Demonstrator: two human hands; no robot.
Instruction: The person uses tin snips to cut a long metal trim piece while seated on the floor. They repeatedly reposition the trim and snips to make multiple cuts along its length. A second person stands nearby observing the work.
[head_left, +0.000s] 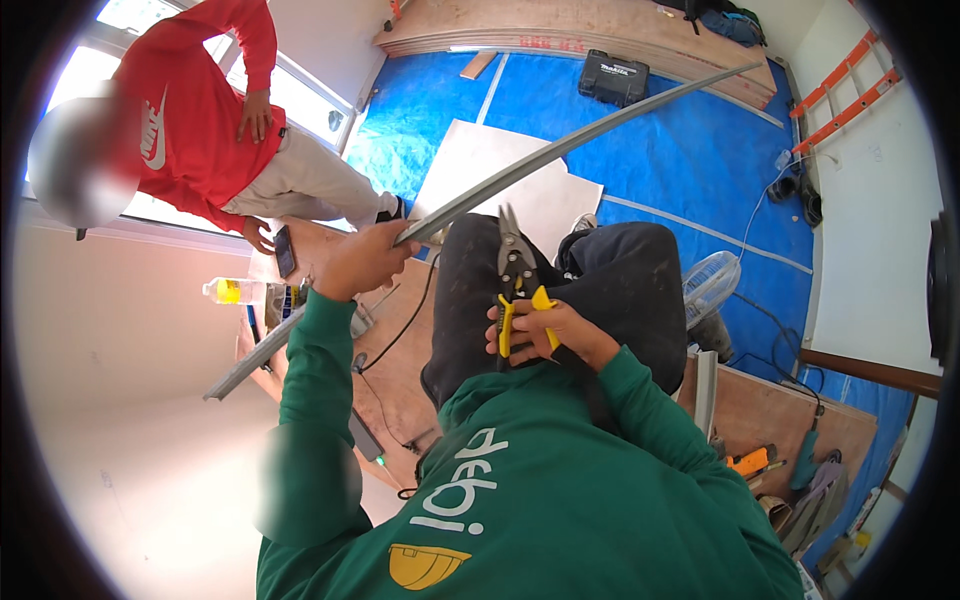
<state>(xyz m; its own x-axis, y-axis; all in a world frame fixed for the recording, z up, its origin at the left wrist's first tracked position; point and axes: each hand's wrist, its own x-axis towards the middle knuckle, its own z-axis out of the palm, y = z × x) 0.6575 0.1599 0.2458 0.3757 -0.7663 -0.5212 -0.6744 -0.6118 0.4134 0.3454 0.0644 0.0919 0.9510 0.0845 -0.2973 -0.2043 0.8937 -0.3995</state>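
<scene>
My left hand [365, 262] is closed around a long grey metal channel [540, 158]. The channel runs slantwise across the view, from the lower left up to the far right. In my right hand [560, 332] are aviation snips [517, 265] with yellow handles, the fingers wrapped round the grips. Their handles stand apart, and the blades point away from me over my lap, just below the channel. The snips and the channel do not appear to touch. My dark trousers [625, 280] lie behind the snips.
A person in a red top [205, 120] stands at the left, one hand near a phone [286, 252]. A bottle [235, 291] and cables lie on the wooden board [400, 340]. Stacked plywood [480, 25], a black tool case [613, 78] and an orange ladder [848, 92] are beyond.
</scene>
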